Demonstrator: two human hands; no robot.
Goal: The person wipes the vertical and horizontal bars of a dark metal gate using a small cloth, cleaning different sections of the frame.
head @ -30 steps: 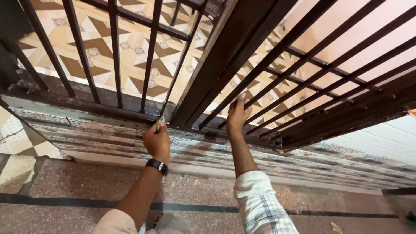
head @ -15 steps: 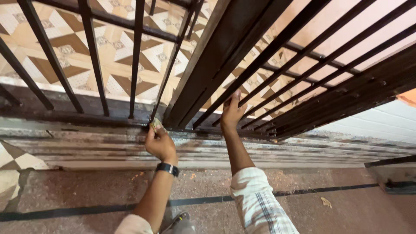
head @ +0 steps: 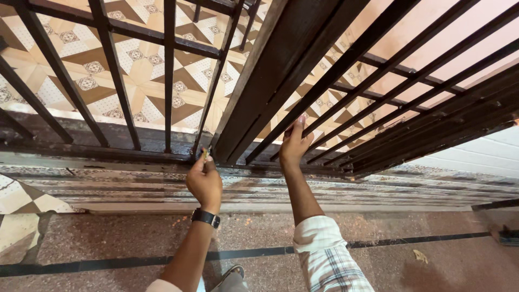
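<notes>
Your left hand (head: 204,181) pinches a small brass-coloured item (head: 205,154) at the dark metal gate (head: 292,70) base; right hand (head: 294,145), fingers wrapped, grips a gate bar (head: 346,100).

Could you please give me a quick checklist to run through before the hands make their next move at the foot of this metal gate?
1. Left hand pinching a small object at the gate's bottom rail: ok.
2. What that object is: cannot tell.
3. Right hand braced on a slanted bar: ok.
4. Fingers out of gaps between bars: cannot tell.
5. Wristwatch away from metal: ok.
</notes>
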